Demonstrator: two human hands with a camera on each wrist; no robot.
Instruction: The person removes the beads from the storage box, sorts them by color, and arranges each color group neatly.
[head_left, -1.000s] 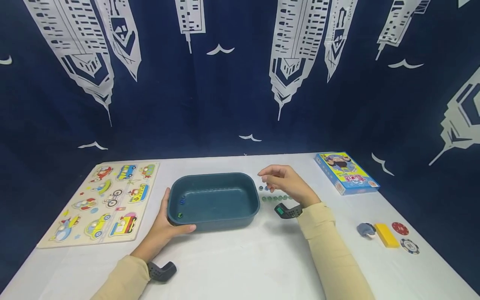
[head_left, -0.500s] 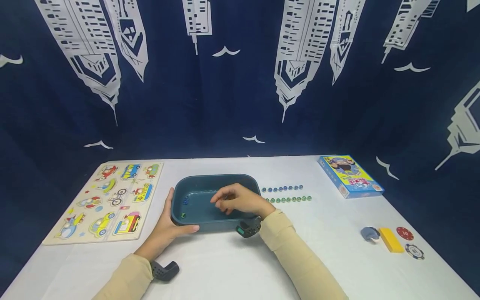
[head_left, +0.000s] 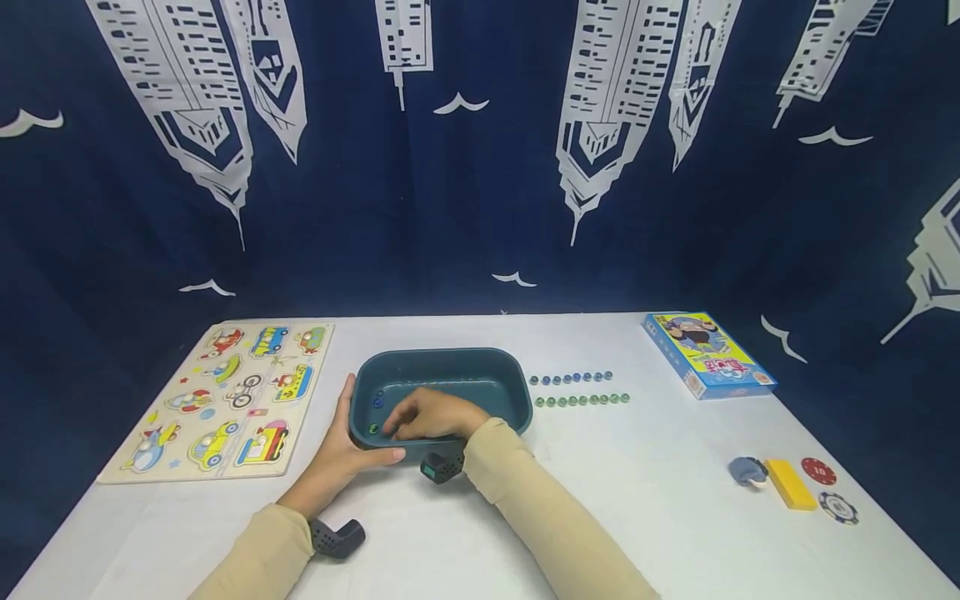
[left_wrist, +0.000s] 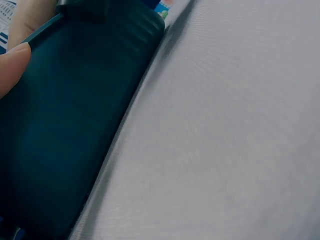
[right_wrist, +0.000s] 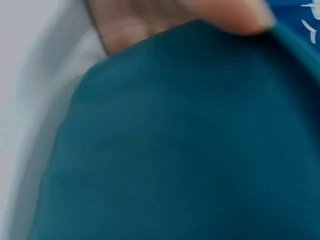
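In the head view, my left hand [head_left: 337,454] grips the left front corner of the dark teal bin [head_left: 480,360], thumb along its front wall. My right hand [head_left: 435,415] is inside the bin, its lightly bent fingertips beside a green marble [head_left: 373,429]. Whether they touch it I cannot tell; nothing shows between them. Blue marbles [head_left: 378,401] lie just behind the green one. The left wrist view shows my left thumb [left_wrist: 14,69] against the bin wall [left_wrist: 75,115]. In the right wrist view, the bin's front wall [right_wrist: 165,145] fills most of the picture.
Right of the bin lie a row of several blue marbles [head_left: 577,377] and one of several green marbles [head_left: 582,401]. A wooden picture puzzle [head_left: 225,400] is at left. At right are a blue-yellow box [head_left: 708,354], a grey-blue lump [head_left: 747,471], a yellow block [head_left: 791,484] and chips [head_left: 818,471].
My right hand has moved left from above the marble rows into the bin, then down toward its left front part. My left hand keeps its grip on the bin.
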